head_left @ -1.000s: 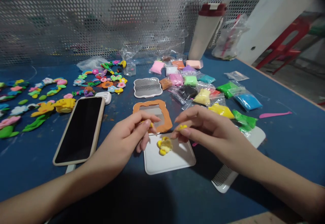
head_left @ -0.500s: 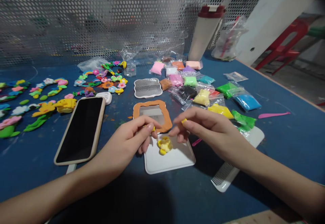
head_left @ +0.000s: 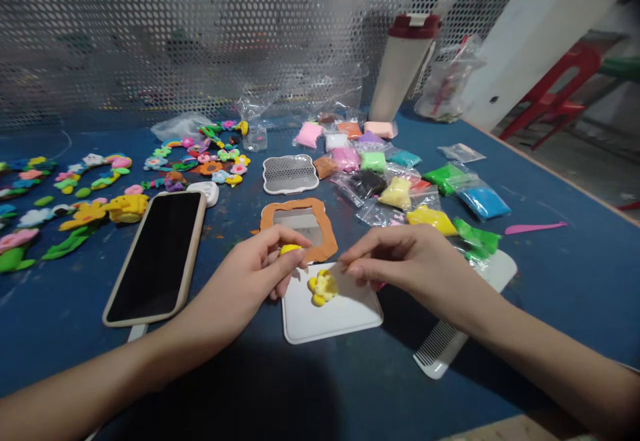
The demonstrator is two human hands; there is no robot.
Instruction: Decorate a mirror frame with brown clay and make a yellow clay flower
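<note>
My left hand pinches a piece of yellow clay between thumb and fingers. Opposite it, my right hand is closed in a pinch, and whatever its fingertips may hold is hidden. Between and just below both hands lies a small yellow clay flower on a white rounded-corner plate. Behind the plate is a mirror frame covered with orange-brown clay, partly hidden by my left fingers. A white comb rests under my right wrist.
A phone lies at left, near many colourful clay pieces. Bags of coloured clay spread behind my right hand. A tumbler, a small mirror and a pink clay tool are farther out. Perforated metal borders the back.
The yellow bit in my right fingertips no longer shows. More yellow clay is visible in my left fingers. My right hand has lowered slightly; the flower stays on the plate.
</note>
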